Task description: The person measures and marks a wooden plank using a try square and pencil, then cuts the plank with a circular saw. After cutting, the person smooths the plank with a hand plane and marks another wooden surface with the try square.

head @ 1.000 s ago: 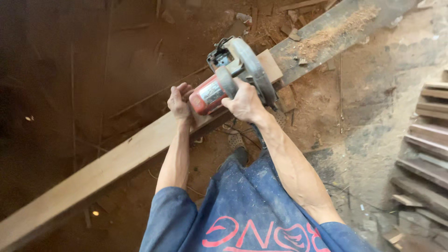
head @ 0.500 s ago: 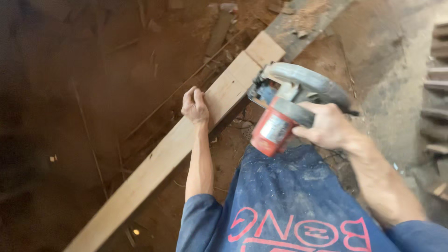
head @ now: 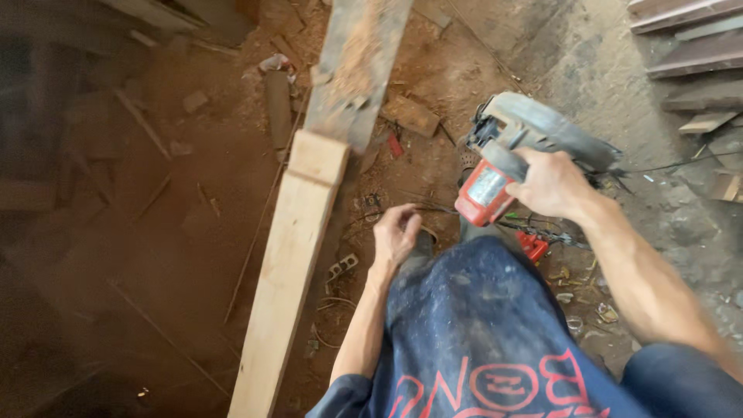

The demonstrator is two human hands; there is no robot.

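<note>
My right hand (head: 551,184) grips a red-and-grey circular saw (head: 517,155); left hand (head: 395,234) half-curled, empty, beside the pale, smooth plank (head: 290,263) over a sawdust-strewn dirt floor (head: 178,224).

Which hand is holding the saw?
The right hand grips the red and grey circular saw. The left hand holds nothing, hanging loosely curled beside the long pale plank.

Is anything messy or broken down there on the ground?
Yes, it is messy. Wood scraps and reddish sawdust lie scattered over the dirt floor, and a thin cable trails loose across it. The right hand holds a circular saw off the plank; the left hand hangs free.
</note>
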